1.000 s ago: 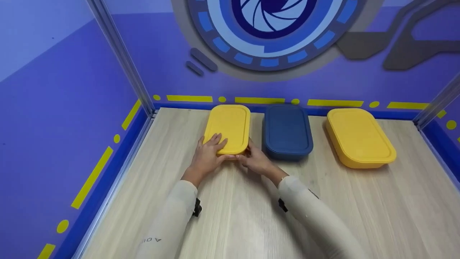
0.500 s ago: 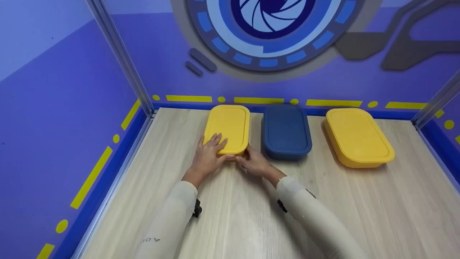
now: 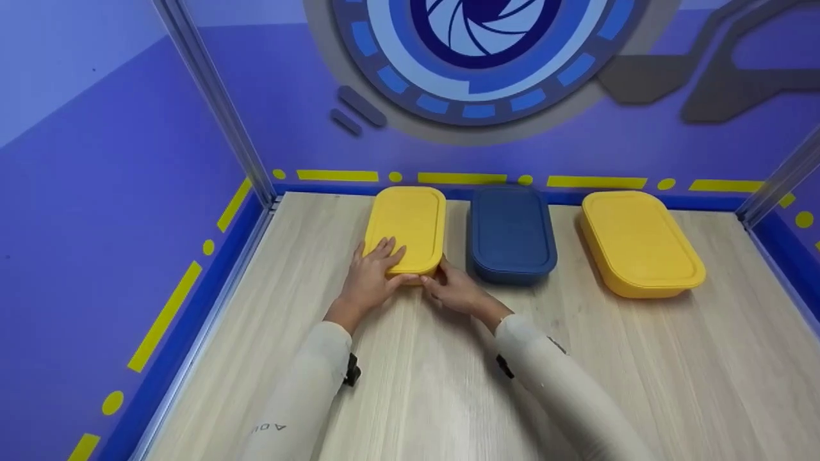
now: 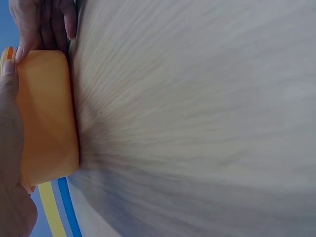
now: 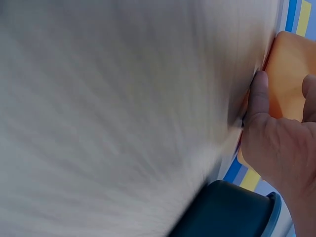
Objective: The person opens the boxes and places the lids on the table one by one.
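A yellow lidded lunch box stands on the table at the left of a row. My left hand holds its near left corner, with fingers spread over the lid and the thumb along the near rim. At the near right corner, my right hand grips the box with its thumb at the lid edge and fingers by the right side. In the left wrist view both thumbs meet near a small tab on the rim. The right wrist view shows one right finger low against the box wall. The lid sits on the box.
A dark blue lidded box stands close to the right of my right hand. Farther right is a second yellow box. A printed panel wall rises behind the wooden table, with another panel at the left.
My right hand's fingers have drawn slightly nearer along the box's right side, and its thumb has shifted a little at the rim. The left hand and the boxes stay in place.
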Available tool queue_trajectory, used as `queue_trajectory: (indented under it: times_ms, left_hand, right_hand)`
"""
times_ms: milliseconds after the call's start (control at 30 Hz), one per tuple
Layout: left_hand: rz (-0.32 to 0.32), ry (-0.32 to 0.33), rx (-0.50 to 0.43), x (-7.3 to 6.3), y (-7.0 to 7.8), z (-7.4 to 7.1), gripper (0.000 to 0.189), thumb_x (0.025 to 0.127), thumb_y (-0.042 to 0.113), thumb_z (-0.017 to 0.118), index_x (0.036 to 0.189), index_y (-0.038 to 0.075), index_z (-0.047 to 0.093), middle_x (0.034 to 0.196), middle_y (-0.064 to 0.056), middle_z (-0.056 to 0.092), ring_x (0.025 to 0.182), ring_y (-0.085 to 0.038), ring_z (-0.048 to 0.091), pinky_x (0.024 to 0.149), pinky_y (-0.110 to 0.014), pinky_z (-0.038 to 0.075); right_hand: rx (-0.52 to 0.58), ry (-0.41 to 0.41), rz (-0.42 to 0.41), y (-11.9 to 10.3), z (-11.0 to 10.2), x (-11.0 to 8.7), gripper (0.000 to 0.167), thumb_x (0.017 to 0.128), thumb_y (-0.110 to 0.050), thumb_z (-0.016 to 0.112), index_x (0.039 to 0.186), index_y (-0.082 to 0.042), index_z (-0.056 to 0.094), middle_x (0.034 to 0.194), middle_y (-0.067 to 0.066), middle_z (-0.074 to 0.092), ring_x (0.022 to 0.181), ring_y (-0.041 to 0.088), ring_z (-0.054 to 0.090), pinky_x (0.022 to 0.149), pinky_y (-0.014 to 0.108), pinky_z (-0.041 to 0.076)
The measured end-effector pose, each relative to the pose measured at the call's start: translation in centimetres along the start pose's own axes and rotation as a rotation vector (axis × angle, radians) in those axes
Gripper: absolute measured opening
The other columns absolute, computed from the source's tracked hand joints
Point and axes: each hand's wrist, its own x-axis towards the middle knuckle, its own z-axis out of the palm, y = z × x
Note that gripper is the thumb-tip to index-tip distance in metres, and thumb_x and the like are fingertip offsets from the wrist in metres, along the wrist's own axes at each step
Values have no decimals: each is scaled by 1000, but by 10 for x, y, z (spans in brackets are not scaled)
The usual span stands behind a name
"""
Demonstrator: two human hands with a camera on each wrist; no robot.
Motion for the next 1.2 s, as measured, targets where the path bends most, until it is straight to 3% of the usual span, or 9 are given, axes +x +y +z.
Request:
queue_trajectory:
  times_ms: [100,167,400,600,700,900,1200]
  left_hand:
    - [-8,-9,0,0,0,-1,80,96,71,60,157,20,55,166,-9,49,159,-30,44,133,-66,20]
    - [-12,-14,-3,0,1,-2,80,96,71,60,157,20,54,167,-9,49,159,-30,43,134,-66,19]
    - [8,21,0,1,-1,-2,73,98,65,63,155,20,57,164,-9,53,156,-29,48,131,-68,24]
    - [11,25,-10,0,0,-2,72,99,65,62,155,19,58,163,-10,54,156,-30,48,131,-67,26]
    - [25,41,-12,-1,0,-1,70,99,63,62,153,18,59,162,-11,55,155,-32,50,130,-68,26]
    - [87,119,15,-2,2,4,64,101,58,63,148,14,65,156,-16,60,149,-36,55,126,-74,30]
    - [133,166,85,-4,5,5,60,102,53,64,144,10,67,151,-19,64,144,-38,61,123,-67,39]
  right_hand:
    - [44,-5,-13,3,-2,0,92,104,-54,62,173,-15,14,166,14,48,151,26,49,131,49,33]
    - [81,-17,-12,3,-3,-1,96,102,-56,64,173,-16,13,178,9,28,164,24,29,135,51,26]
    - [240,-68,21,2,-6,-1,98,102,-62,61,174,-19,9,180,9,23,162,27,35,124,50,45]
    - [333,-31,57,-2,-3,2,83,110,-46,57,173,-16,12,179,10,24,162,29,35,112,46,57]
    - [374,1,63,-5,-2,4,81,111,-41,57,174,-23,9,179,9,26,161,30,38,109,50,58]
    - [357,13,61,-7,-2,2,81,108,-50,59,171,-42,9,178,5,28,160,30,40,109,54,57]
    - [306,-3,56,-4,-4,0,77,111,-47,55,171,-45,7,180,5,22,163,29,35,114,54,54]
